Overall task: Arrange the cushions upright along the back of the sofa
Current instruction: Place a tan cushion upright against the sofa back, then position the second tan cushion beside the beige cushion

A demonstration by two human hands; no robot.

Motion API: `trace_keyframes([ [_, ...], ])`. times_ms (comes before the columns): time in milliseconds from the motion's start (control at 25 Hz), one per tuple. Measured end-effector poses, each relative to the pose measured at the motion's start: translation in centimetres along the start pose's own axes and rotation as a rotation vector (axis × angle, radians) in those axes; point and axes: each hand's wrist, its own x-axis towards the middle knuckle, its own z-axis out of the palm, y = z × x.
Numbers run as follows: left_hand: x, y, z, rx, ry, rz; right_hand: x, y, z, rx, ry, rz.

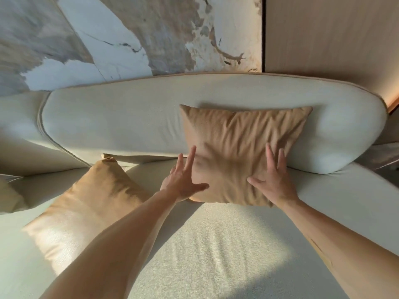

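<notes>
Standing by the sofa, taking the backrest (pixel 129 117) as landmark. Far left of it, at the frame edge, a sliver of tan fabric (pixel 8 197), perhaps a third cushion; cannot tell. Next, below the backrest's left half, a tan cushion (pixel 86 203) lies flat on the seat (pixel 216 244), one corner near the backrest's foot; not yet stood up.

Left hand (pixel 183 182): open, fingers spread, palm pressed on the lower left edge of the upright cushion (pixel 244 152). That cushion leans against the backrest's right half, bottom edge on the seat. Right hand (pixel 274 182): likewise open and flat on the lower right part. Neither hand grips anything; both only press.

Judgement: the step is settling this cushion square. Even pressure from both palms, low down, should seat the base into the crease without tipping the top forward.

Room: backrest's left half is bare, ample space for the lying cushion. Right of the upright one, the backrest curves off and ends close by; little margin there.
</notes>
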Motion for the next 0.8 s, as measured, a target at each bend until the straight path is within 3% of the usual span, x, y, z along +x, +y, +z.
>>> trace_keyframes([
  [280,-6.5,-6.7,-4.0,-0.079,0.157,-0.132,-2.7,-7.3,2.6,-0.181,-0.171,-0.105],
  [560,-15.1,-22.7,-8.3,-0.123,0.234,-0.336,-5.1,-19.6,11.9,-0.196,-0.322,-0.259],
  [800,-19.2,-35.6,-9.3,-0.2,0.232,-0.503,-5.6,-27.3,19.9,-0.269,-0.475,-0.263],
])
